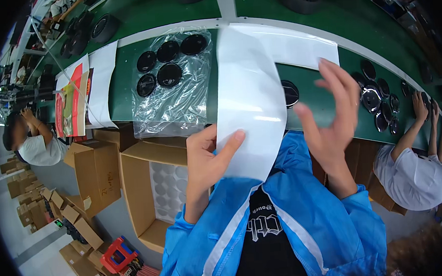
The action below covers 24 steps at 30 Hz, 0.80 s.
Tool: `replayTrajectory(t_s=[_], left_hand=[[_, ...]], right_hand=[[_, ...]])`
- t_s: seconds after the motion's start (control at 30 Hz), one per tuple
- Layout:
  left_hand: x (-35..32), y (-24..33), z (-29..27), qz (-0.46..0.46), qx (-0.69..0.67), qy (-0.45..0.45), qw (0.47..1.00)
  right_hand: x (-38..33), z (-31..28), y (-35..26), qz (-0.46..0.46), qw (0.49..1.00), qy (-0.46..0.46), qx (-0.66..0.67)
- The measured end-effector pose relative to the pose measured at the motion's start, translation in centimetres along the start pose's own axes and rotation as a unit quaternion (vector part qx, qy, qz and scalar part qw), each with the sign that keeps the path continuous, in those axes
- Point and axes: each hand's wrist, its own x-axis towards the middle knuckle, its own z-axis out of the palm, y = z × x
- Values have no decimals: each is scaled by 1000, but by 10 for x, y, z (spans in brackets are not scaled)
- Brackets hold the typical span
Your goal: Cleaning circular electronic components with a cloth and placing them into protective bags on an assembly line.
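My left hand pinches the near part of a white glossy sheet, thumb on top and fingers behind it. The sheet bends upward from the green workbench toward me. My right hand is raised just right of the sheet, fingers apart, holding nothing. Between the sheet and that hand lies a round black cap, partly covered by the sheet. Farther back, another white sheet lies flat. To the left, several round black caps rest on a clear plastic bag.
Below the bench edge stands an open cardboard box with a white dimpled tray inside. More black caps lie at the right, near a co-worker in a white shirt. Red printed cards sit at the left. Black wheels stand beyond the rail.
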Motion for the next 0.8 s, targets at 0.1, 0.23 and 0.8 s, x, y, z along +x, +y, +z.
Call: replayTrajectory(t_s=[0.1,0.23,0.8], left_hand=[[0,3,-9,38,52,-40,997],[7,15,-6,278,228,-56,932],[16,-55,18,-38,78,-21,996]], right_hand=[[4,2,-15,-130,984,-58,-106],[5,7,-13,-55,970,-229,58],[-78,22,43,-181,966,-101,-154]])
